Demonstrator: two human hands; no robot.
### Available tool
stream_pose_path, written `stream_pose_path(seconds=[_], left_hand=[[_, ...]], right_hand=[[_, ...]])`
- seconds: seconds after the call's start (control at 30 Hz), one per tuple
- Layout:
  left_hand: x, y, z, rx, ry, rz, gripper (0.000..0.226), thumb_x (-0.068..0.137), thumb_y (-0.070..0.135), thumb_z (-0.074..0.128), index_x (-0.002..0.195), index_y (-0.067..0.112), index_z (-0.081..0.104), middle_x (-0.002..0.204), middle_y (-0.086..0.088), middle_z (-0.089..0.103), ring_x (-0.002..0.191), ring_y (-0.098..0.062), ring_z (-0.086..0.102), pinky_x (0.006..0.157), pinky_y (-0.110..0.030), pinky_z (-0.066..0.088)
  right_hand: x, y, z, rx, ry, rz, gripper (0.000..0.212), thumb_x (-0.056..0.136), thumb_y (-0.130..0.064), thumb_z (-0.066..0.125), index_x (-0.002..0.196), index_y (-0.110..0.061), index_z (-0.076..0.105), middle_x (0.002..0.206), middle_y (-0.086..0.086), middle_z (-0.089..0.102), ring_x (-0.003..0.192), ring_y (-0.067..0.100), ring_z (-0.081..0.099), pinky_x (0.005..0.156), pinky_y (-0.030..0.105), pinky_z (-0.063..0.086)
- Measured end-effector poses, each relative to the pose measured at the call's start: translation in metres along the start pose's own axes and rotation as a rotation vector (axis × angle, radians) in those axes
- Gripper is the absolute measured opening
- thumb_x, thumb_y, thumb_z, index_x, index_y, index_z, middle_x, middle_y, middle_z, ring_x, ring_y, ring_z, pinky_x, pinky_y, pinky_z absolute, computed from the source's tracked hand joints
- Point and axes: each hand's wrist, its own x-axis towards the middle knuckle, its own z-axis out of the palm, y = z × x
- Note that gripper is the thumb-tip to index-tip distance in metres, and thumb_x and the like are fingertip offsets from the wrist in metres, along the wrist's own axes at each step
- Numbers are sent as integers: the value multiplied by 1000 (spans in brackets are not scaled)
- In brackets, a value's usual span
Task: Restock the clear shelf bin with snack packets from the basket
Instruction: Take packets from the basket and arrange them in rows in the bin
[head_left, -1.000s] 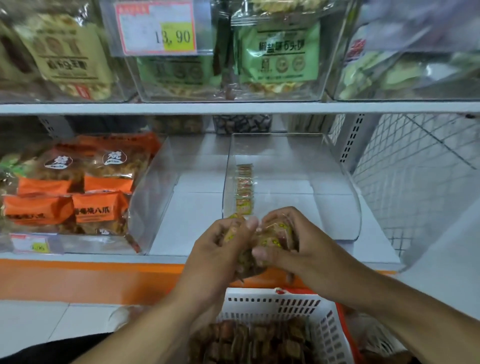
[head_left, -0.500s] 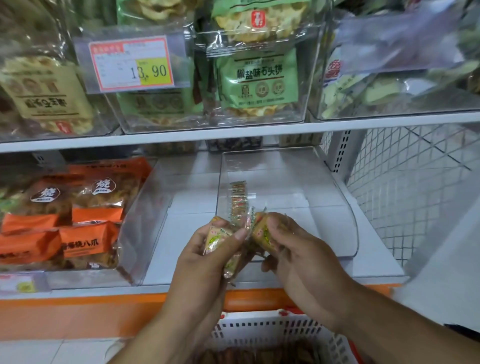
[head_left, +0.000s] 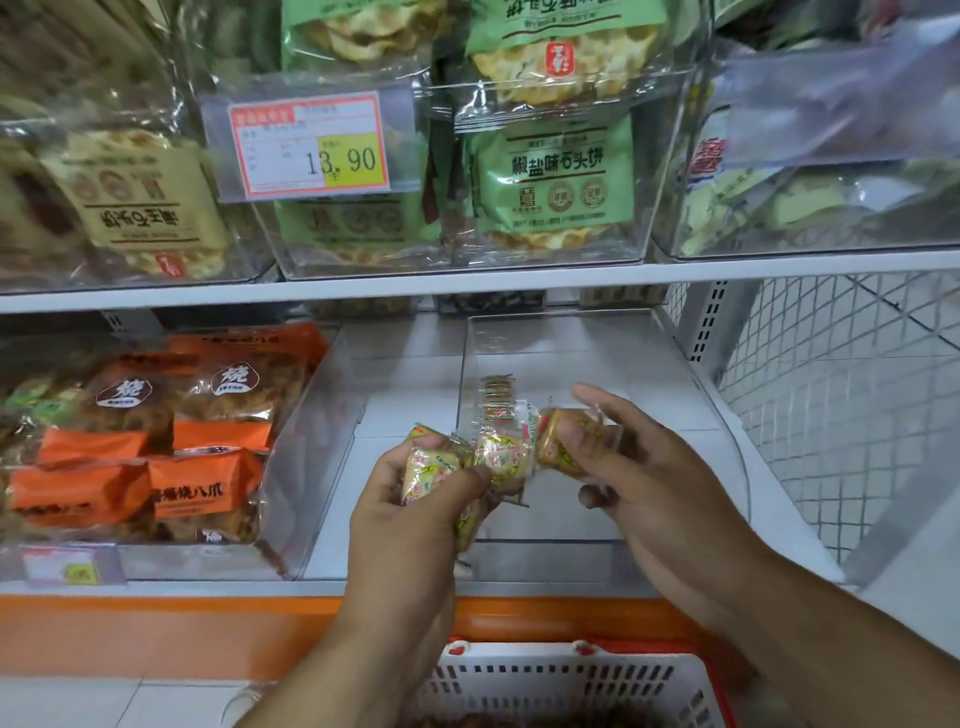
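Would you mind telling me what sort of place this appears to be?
Most likely a shop's snack aisle: a red and yellow price tag reading 13.90 hangs on a clear plastic bin of green biscuit packs, white metal shelves hold more packaged snacks, and a white slotted plastic basket sits below.

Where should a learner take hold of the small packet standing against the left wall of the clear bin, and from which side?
Pinch the top edge of the standing packet from above, through the clear bin's open top. It stands upright, flat against the left wall, so only its top edge and right face are free.
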Motion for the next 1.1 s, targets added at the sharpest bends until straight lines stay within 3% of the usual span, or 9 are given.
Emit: stream_pose_path(seconds=[0.13, 0.23, 0.33, 0.43, 0.5, 0.67, 0.87, 0.97, 1.1], left_hand=[[1, 1, -2, 63, 16, 41, 39, 72, -9, 79, 90, 26, 72, 85, -14, 76, 79, -31, 69, 81, -46, 48], [-1, 1, -3, 131, 29, 79, 42, 61, 1, 86, 89, 30, 72, 84, -16, 77, 75, -30, 70, 72, -39, 52], [1, 4, -6, 219, 9, 110, 41, 61, 1, 87, 88, 28, 71, 80, -11, 76, 63, -20, 69, 47, -23, 48], [5, 10, -7, 436, -119, 152, 41, 64, -4, 86, 87, 26, 71, 74, -2, 75, 56, -10, 66, 46, -19, 47], [6, 15, -10, 613, -250, 169, 46, 66, -10, 84, 88, 29, 71, 78, 3, 77, 62, -8, 71, 50, -19, 52], [6, 18, -14, 783, -389, 197, 51, 64, -12, 82, 90, 31, 71, 80, 7, 77, 67, -7, 72, 57, -20, 55], [7, 13, -10, 583, -221, 205, 44, 69, -10, 85, 88, 27, 70, 76, 6, 76, 58, -7, 67, 48, -19, 50], [12, 17, -9, 498, -99, 219, 40, 72, -7, 83, 89, 27, 70, 73, 7, 74, 56, -6, 63, 46, -19, 47], [11, 17, -9, 466, -96, 197, 39, 72, -6, 83, 93, 24, 70, 74, 5, 75, 58, -7, 65, 45, -18, 47]], right_hand=[[10, -5, -7, 301, -116, 140, 48, 61, -24, 86, 107, -12, 77, 106, 11, 76, 85, 15, 73, 68, 23, 58], [8, -2, -7, 415, -183, 298, 48, 67, -4, 79, 114, 4, 69, 115, 22, 73, 99, 28, 74, 75, 33, 62], [5, -5, -10, 42, -222, 191, 49, 62, -13, 86, 109, -10, 71, 109, 12, 75, 96, 25, 75, 73, 31, 60], [3, -15, -18, -507, -263, -56, 46, 54, -38, 91, 96, -33, 73, 94, -4, 77, 85, 9, 73, 69, 16, 54], [5, -19, -23, -669, -307, -67, 50, 50, -46, 94, 95, -37, 74, 100, -7, 76, 88, 7, 72, 78, 23, 58], [8, -14, -22, -659, -453, -49, 54, 57, -25, 98, 99, -37, 66, 104, -1, 75, 91, 26, 73, 89, 50, 57], [21, -18, -25, -615, -543, -9, 70, 59, -25, 98, 120, -40, 66, 108, -11, 75, 98, 9, 73, 84, 21, 57], [50, -7, -29, -740, -415, -59, 61, 61, -15, 96, 113, -33, 70, 96, -16, 76, 88, 0, 71, 74, 9, 50], [86, 30, -32, -1079, -353, -40, 8, 93, -1, 63, 96, -7, 60, 93, 13, 55, 80, 34, 61, 67, 38, 51]])
